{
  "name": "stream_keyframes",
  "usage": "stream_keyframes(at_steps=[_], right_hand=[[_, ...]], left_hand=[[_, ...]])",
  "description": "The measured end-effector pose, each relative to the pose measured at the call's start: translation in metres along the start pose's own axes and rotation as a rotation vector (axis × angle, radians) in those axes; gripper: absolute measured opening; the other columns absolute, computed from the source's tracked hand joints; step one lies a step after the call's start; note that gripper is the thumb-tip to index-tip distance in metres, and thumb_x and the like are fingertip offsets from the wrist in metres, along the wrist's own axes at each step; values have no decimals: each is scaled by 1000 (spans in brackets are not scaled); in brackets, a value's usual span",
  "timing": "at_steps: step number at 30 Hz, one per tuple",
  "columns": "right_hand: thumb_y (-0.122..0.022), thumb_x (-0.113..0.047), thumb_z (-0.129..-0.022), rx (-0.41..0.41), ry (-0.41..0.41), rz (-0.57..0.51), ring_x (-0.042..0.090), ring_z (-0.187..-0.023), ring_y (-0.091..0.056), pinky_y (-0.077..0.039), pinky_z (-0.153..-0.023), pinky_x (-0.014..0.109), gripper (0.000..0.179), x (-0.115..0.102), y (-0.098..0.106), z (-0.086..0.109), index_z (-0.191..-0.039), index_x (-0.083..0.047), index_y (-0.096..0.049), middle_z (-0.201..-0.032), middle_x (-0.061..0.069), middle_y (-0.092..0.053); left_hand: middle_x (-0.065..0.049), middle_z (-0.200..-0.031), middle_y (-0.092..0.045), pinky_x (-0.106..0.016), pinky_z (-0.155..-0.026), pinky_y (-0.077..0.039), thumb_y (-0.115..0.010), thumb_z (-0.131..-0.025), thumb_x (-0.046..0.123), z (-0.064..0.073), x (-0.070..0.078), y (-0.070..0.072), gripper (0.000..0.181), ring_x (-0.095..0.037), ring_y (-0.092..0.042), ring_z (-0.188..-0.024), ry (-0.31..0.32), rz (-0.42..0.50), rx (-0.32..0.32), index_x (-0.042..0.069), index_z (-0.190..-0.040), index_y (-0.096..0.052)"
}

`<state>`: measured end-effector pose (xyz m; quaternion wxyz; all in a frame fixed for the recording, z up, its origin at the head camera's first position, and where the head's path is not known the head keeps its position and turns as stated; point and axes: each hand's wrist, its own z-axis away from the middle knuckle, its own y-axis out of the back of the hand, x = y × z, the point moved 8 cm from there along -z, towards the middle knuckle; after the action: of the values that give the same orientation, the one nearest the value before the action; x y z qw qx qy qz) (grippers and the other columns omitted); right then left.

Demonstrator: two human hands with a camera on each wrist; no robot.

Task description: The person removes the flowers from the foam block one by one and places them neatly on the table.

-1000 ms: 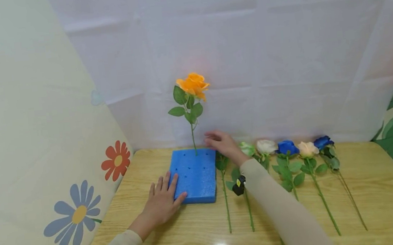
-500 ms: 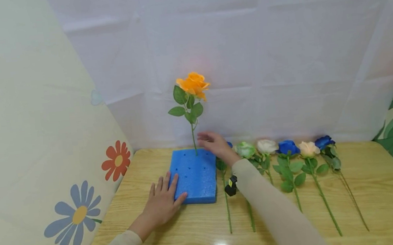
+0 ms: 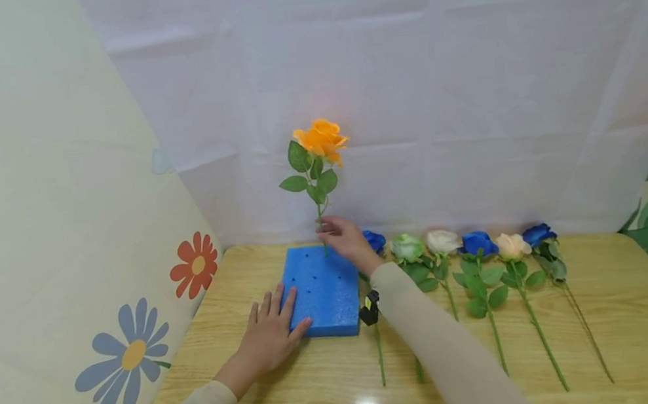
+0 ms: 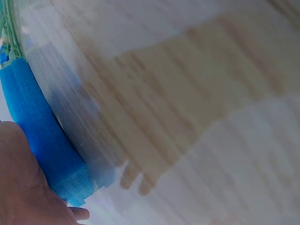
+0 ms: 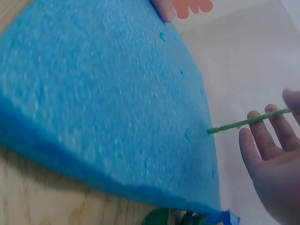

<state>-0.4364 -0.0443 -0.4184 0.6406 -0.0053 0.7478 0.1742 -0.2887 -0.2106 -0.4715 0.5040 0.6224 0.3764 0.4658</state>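
An orange rose (image 3: 322, 139) with green leaves stands upright, its stem end in the far part of a blue foam block (image 3: 328, 300). My right hand (image 3: 348, 239) holds the stem just above the block, thumb on one side and fingers on the other. In the right wrist view, the green stem (image 5: 234, 125) meets the foam surface, which has several small holes. My left hand (image 3: 270, 339) lies with fingers spread on the left side of the block. Only part of the left hand (image 4: 23, 183) shows beside the foam in the left wrist view.
Right of the block, several roses lie in a row on the wooden table (image 3: 627, 321): a blue rose (image 3: 373, 241), a green-white one, a white rose (image 3: 443, 241), a second blue one, a peach rose (image 3: 512, 246) and a dark blue rose (image 3: 538, 235). A white cloth (image 3: 465, 82) hangs behind.
My right hand has moved left to the orange rose's stem and taken hold of it, uncovering a blue rose. My left hand stays on the foam block.
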Motion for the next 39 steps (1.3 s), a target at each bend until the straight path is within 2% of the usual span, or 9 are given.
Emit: stream_keyframes(at_steps=[5,12,19,26,31,39], right_hand=[[-66,-16,-99,40,-6,-19,26,-122,-63,-53,-99,39,36,0,1,1,-135,-11,-65,-128,9,-69],[-65,-16,-100,50,-16,-99,23,-116,-66,-56,-93,33,29,-1,2,4,-128,-7,-69,-129,9,-69],[-63,-14,-102,78,-17,-114,23,-107,-68,-57,-93,40,26,-1,7,3,-125,-7,-71,-123,10,-71],[-61,-14,-102,98,-34,-133,21,-106,-68,-56,-94,39,27,-8,11,3,-127,-8,-70,-120,10,-72],[-61,-14,-103,120,-5,-175,22,-106,-69,-56,-96,41,28,-22,19,2,-128,-6,-69,-117,15,-71],[-64,-13,-101,118,44,-162,19,-97,-72,-59,-86,31,32,-33,28,11,-133,-10,-67,-111,12,-73]], left_hand=[[-27,-165,-20,-72,-115,-15,-41,-104,59,0,1,1,79,-54,-22,-148,-9,3,19,4,-159,-29],[-27,-164,-20,-72,-116,-15,-41,-103,60,0,1,0,80,-54,-20,-148,-11,-19,2,4,-159,-29],[-28,-163,-23,-72,-115,-16,-40,-103,61,-2,6,3,80,-54,-21,-148,-19,-15,13,3,-158,-32],[-26,-165,-19,-70,-117,-15,-40,-104,59,-3,4,0,79,-53,-18,-149,-1,-38,-28,5,-160,-27],[-26,-166,-17,-70,-117,-14,-42,-104,59,-3,3,0,80,-53,-16,-150,10,-46,-45,6,-161,-25],[-26,-165,-18,-70,-117,-15,-41,-103,60,-1,1,2,80,-52,-17,-150,11,-41,-41,6,-161,-26]])
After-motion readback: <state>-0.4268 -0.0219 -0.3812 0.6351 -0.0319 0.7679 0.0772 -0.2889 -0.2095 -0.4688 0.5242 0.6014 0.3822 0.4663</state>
